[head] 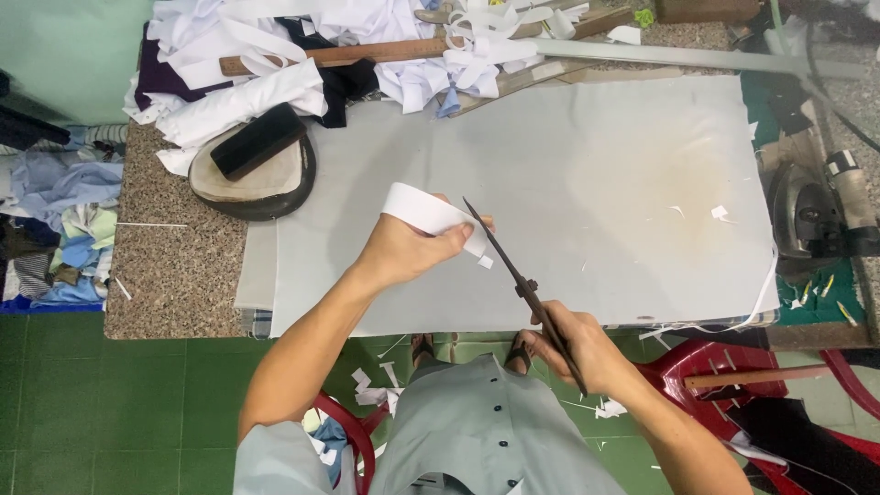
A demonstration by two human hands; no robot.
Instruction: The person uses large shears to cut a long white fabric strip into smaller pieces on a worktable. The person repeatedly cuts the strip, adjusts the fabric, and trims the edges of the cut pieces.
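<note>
— What are the hands doing over the grey sheet [605,183]?
— The left hand [408,247] pinches a white strip [431,215] above the sheet's near edge; the right hand [573,344] grips dark scissors [513,270], blades at the strip.
— Around it?
— A fabric heap [302,55] beyond the sheet, an iron [811,215] right of it.

A white fabric strip [431,215] meets dark scissors [522,280] above a pale grey pressing cloth [596,165]. The counter [174,275] at left is speckled brown granite. The floor [92,403] is green tile; the near-right plastic chair [706,362] is red.
</note>
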